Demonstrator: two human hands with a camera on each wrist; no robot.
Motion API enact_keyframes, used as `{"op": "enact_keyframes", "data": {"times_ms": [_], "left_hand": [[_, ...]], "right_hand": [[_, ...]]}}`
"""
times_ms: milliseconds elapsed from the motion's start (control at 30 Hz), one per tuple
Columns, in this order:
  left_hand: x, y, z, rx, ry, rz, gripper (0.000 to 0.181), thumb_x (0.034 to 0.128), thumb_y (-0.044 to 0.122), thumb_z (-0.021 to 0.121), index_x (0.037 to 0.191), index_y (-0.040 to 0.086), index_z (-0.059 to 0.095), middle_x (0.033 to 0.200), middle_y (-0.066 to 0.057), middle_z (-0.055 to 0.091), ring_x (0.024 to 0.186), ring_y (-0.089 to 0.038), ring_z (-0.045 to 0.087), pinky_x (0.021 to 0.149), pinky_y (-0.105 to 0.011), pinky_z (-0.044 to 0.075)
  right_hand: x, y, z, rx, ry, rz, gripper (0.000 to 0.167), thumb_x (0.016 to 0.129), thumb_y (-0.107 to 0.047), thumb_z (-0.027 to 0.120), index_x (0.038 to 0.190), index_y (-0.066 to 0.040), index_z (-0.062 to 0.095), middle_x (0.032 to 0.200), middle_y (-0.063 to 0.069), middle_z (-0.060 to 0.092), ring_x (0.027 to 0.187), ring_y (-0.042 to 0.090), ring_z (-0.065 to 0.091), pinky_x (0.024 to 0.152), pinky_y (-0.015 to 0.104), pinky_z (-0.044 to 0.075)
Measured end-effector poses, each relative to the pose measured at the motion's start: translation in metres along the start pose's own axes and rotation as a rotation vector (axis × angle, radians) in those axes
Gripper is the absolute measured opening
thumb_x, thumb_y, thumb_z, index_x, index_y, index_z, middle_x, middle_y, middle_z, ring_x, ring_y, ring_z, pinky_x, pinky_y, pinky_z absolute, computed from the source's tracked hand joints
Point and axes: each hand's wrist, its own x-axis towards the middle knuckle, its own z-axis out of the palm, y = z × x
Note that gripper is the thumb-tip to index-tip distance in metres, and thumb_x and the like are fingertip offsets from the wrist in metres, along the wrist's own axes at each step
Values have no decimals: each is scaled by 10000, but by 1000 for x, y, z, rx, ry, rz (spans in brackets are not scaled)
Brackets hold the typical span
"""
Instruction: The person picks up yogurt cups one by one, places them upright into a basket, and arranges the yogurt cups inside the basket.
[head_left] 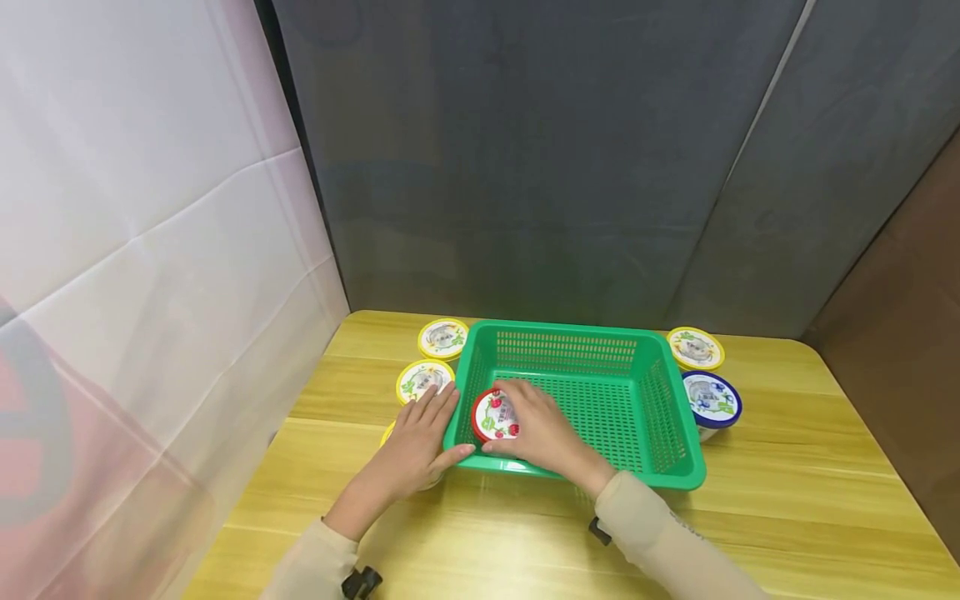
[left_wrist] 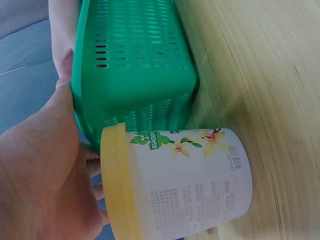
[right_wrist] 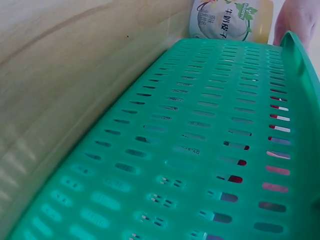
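Observation:
Inside the green basket, at its near left corner, stands a tub with a red lid printed with berries. My right hand grips this tub by its lid, fingers on the far side and thumb on the near side. My left hand lies at the basket's left side with extended fingers, its thumb at the near corner of the rim. In the left wrist view that hand is beside a white tub with a yellow lid. The right wrist view shows the basket's slotted wall, not the right hand.
Left of the basket are yellow-lidded tubs, one partly behind my left fingers. To the right stand another yellow-lidded tub and a blue-lidded tub. A dark partition rises behind the wooden table.

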Motion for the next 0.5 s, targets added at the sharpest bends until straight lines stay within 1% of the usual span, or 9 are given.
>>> {"op": "enact_keyframes", "data": {"times_ms": [133, 300, 500], "left_hand": [[1, 0, 0, -7, -7, 0, 824, 980, 547, 496, 1563, 21, 244, 1664, -132, 192, 1538, -410, 154, 1191, -643, 210], [0, 0, 0, -12, -14, -6, 825, 979, 538, 506, 1565, 22, 238, 1665, -132, 187, 1540, -408, 148, 1187, -649, 213], [0, -1, 0, -14, -8, -6, 825, 978, 542, 505, 1565, 26, 239, 1665, -128, 190, 1539, -408, 152, 1181, -653, 220]], "right_hand": [[0, 1, 3, -2, -10, 0, 943, 733, -562, 814, 1487, -164, 410, 1486, 82, 487, 1272, 263, 532, 1117, 573, 377], [1, 1, 3, 0, -22, -6, 927, 730, -559, 818, 1475, -178, 418, 1468, 67, 498, 1238, 234, 540, 1106, 566, 389], [2, 1, 2, 0, -29, -26, 915, 720, -549, 830, 1458, -175, 439, 1465, 75, 498, 1258, 248, 533, 1080, 573, 411]]}}
